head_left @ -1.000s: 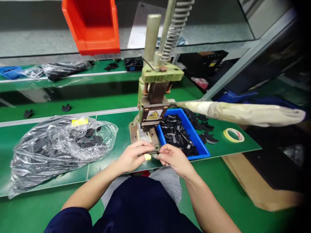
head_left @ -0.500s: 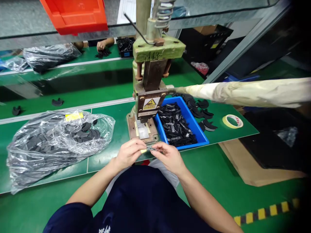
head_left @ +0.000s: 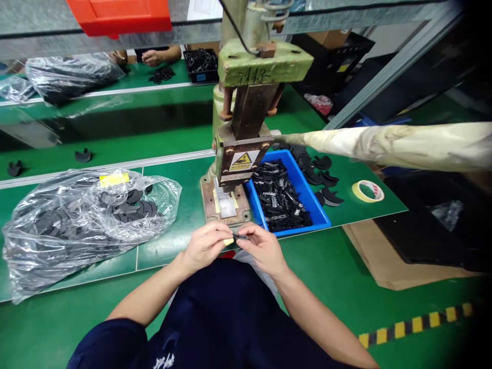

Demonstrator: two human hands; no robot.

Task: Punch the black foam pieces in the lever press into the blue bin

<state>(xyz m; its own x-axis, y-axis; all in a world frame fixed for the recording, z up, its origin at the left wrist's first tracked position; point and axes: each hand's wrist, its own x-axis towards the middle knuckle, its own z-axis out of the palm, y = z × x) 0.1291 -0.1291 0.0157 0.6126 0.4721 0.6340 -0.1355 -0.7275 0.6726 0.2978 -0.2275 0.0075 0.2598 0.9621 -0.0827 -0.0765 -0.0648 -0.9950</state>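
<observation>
Two hands (head_left: 205, 245) (head_left: 265, 249) drawn back, both grips pinching one dark part (head_left: 242, 237), one press (head_left: 269, 64)

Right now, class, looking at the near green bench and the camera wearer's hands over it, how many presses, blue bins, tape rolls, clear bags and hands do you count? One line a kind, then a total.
Press: 1
Blue bin: 1
Tape roll: 1
Clear bag: 1
Hands (left hand, right hand): 2
Total: 6

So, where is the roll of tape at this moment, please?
In the head view, the tape roll lies near the right end of the green table, right of the black curved pieces.
</observation>
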